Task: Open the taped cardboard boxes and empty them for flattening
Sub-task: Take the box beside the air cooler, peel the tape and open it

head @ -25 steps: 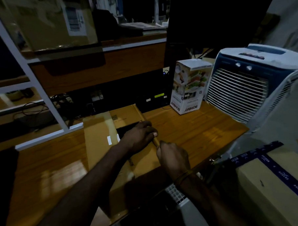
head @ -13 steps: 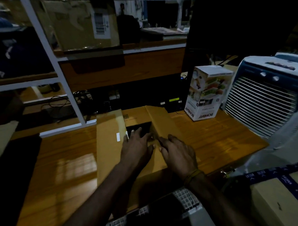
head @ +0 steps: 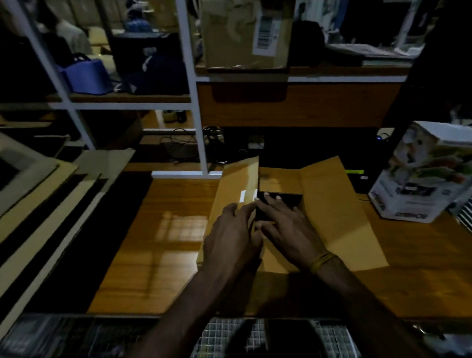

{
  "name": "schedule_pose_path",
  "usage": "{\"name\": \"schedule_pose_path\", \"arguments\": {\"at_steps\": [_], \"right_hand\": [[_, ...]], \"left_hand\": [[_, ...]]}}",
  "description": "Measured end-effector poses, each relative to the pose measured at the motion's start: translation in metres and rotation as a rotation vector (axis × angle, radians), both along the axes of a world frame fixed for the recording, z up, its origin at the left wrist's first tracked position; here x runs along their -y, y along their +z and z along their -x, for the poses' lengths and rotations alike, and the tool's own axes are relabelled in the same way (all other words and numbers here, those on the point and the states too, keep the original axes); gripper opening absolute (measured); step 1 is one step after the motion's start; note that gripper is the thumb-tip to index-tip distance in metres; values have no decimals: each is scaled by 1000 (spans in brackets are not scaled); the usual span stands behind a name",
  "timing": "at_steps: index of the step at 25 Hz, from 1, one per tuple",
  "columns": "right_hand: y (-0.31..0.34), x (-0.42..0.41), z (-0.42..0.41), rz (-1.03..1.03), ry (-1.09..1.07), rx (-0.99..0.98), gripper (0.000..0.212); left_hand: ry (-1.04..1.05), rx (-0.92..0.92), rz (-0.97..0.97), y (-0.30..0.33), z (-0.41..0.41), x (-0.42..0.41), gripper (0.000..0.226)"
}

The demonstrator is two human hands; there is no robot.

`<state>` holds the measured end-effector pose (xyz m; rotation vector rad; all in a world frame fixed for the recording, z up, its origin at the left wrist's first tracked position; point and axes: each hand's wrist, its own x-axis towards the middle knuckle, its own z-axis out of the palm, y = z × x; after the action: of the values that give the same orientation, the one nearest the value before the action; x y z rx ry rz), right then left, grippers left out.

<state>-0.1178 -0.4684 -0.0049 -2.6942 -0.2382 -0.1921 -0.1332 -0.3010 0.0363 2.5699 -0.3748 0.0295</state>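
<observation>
Reaching into the open cardboard box (head: 330, 201), the right hand (head: 288, 230) lies flat with fingers spread over a dark object (head: 280, 204) inside. Beside it, the left hand (head: 232, 241) is loosely open against the raised left flap (head: 235, 189). That box sits mid-tabletop (head: 162, 244); a printed carton (head: 429, 173) stands right.
</observation>
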Motion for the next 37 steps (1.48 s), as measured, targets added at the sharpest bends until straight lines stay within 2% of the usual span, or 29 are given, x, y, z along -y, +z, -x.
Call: {"name": "schedule_pose_path", "arguments": {"at_steps": [2, 6, 11, 13, 16, 20, 22, 24, 26, 34, 37], "right_hand": [[1, -8, -5, -42, 62, 26, 62], [11, -35, -19, -79, 174, 54, 91], [18, -71, -39, -24, 293, 42, 110], [15, -84, -46, 53, 354, 1, 106], [10, -95, -55, 144, 423, -70, 90], [3, -95, -64, 207, 435, -155, 69], [-2, -93, -67, 198, 441, -206, 62], [-8, -91, -67, 153, 450, -237, 55], [-13, -89, -66, 104, 465, -237, 48], [-27, -92, -70, 30, 460, -225, 26], [-16, -92, -63, 42, 426, -212, 29]], "left_hand": [[21, 88, 61, 4, 6, -6, 49], [116, 224, 98, 6, 19, -23, 42], [295, 486, -116, -5, 15, -56, 69], [400, 491, -248, -13, 8, -73, 69], [503, 450, -413, -28, 3, -88, 61], [416, 252, -482, -43, -1, -91, 53], [356, 130, -396, -50, -3, -89, 54], [315, 27, -196, -57, -1, -89, 56], [288, 3, -45, -61, 2, -89, 57], [301, -106, 238, -68, -2, -88, 43], [287, -152, 313, -68, -5, -90, 37]]}}
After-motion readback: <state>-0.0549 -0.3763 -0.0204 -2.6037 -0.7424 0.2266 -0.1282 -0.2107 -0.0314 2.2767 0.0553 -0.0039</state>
